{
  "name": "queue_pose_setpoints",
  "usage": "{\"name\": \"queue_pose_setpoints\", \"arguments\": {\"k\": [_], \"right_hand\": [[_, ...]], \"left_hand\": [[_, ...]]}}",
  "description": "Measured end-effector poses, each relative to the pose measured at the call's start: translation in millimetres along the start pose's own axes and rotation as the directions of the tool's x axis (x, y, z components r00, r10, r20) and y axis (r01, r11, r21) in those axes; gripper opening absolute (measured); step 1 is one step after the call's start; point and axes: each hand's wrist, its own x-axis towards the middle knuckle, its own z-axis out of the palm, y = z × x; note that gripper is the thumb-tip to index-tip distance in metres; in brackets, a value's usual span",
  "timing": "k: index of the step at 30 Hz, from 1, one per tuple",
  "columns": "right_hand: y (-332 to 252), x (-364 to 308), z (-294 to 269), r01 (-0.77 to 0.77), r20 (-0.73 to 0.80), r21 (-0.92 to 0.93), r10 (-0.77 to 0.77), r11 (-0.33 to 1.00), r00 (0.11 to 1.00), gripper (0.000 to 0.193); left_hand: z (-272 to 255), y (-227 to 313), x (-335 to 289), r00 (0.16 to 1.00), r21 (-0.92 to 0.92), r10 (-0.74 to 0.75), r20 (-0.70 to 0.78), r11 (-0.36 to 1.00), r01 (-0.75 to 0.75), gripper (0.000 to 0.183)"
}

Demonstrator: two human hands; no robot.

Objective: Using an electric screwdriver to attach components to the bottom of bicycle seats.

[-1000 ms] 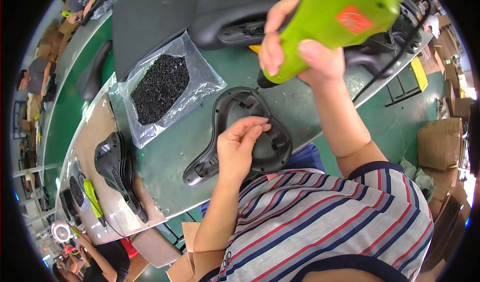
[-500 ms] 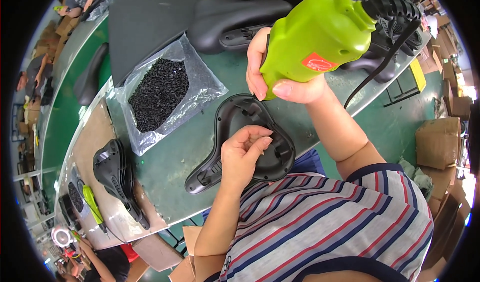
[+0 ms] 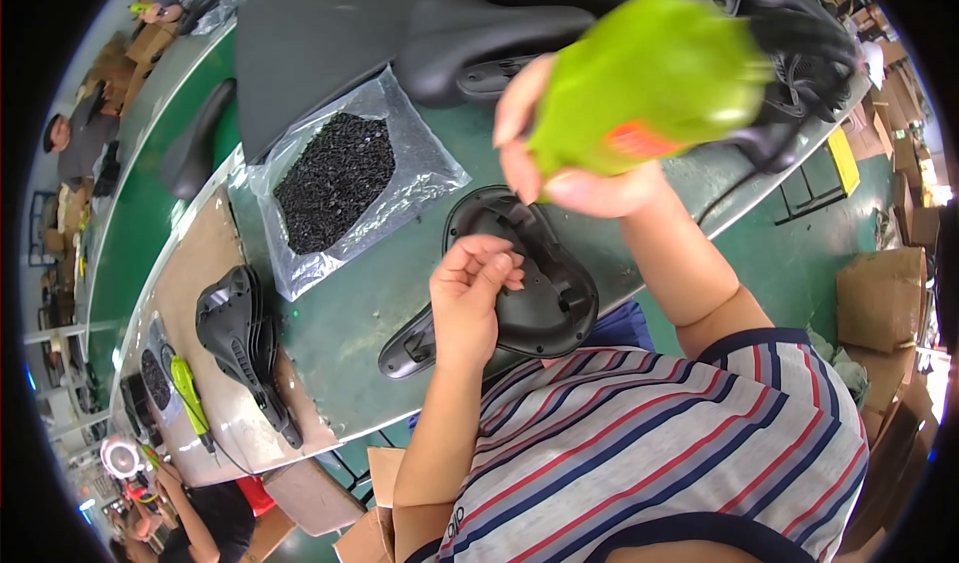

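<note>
The right hand's (image 3: 604, 191) grip is wrapped around a blurred green electric screwdriver (image 3: 649, 83). A black bicycle saddle (image 3: 544, 308) lies underside up on the green table (image 3: 335, 343), the left hand (image 3: 468, 293) over it, fingers curled toward the thumb; whether that grip pinches anything, I cannot tell. Black screws (image 3: 335, 183) fill a clear bag (image 3: 428, 171) nearby.

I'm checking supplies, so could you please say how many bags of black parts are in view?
2: a large bag, above and left of the saddle shell, and a smaller bag, far left, beside a green tool. More may be hidden.
</note>
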Motion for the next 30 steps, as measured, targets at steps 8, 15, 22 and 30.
{"name": "queue_pose_setpoints", "arguments": {"k": [8,15,22,30], "right_hand": [[-32,2,-9,0.127,-0.006,0.515,-0.145,0.848,0.989,0.050],[-28,-9,1,0.102,-0.095,0.461,-0.065,0.882,0.993,0.050],[-36,-18,10,0.192,0.198,0.386,-0.284,0.902,0.938,0.054],[-10,-4,2,0.245,-0.107,0.491,-0.221,0.836,0.969,0.052]], "left_hand": [[-1,7,-4,0.998,-0.364,0.054,0.029,0.931,-0.040,0.012],[0,9,-8,0.999,-0.329,0.047,0.012,0.944,-0.040,0.011],[12,18,-6,0.997,-0.299,-0.050,-0.064,0.954,0.029,0.010],[0,43,6,0.995,0.240,0.096,-0.023,0.967,-0.088,0.015]]}}
